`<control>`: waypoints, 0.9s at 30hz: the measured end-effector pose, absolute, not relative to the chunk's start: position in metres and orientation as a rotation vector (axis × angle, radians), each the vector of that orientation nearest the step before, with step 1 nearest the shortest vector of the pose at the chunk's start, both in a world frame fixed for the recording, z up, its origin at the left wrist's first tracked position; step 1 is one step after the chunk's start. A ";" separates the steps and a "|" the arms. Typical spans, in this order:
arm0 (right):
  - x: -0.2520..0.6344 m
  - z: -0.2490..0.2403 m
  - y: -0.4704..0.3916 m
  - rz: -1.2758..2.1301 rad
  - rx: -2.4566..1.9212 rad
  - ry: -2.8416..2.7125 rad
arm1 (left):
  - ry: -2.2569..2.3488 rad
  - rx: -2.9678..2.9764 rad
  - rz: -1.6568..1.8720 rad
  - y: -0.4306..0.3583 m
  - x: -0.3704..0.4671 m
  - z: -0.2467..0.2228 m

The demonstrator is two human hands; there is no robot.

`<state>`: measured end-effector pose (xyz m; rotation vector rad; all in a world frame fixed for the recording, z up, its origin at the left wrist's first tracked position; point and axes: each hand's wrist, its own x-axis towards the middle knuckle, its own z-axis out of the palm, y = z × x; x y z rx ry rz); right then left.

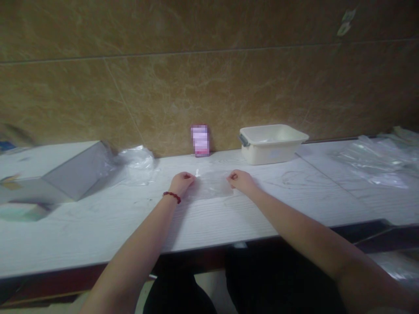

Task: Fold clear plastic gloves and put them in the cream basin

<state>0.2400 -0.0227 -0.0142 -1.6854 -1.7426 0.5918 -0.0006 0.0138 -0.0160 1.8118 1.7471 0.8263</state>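
A clear plastic bag [212,185] is stretched between my two hands, just over the white wood-grain table [209,222]. My left hand [182,182], with a red bead bracelet on its wrist, pinches the bag's left edge. At the opposite edge, my right hand [241,179] is closed on the bag between thumb and fingers. Whether anything lies inside the bag cannot be made out; it looks see-through and flat.
A phone [200,140] leans on the tiled wall behind the bag. To its right stands a cream plastic bin [270,150]. A white box [62,170] and crumpled clear plastic [137,163] sit at left; more plastic bags [376,159] lie at far right.
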 end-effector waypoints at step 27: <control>0.221 0.001 -0.008 0.492 -1.833 -1.751 | 1.810 1.805 0.931 0.018 0.015 -0.010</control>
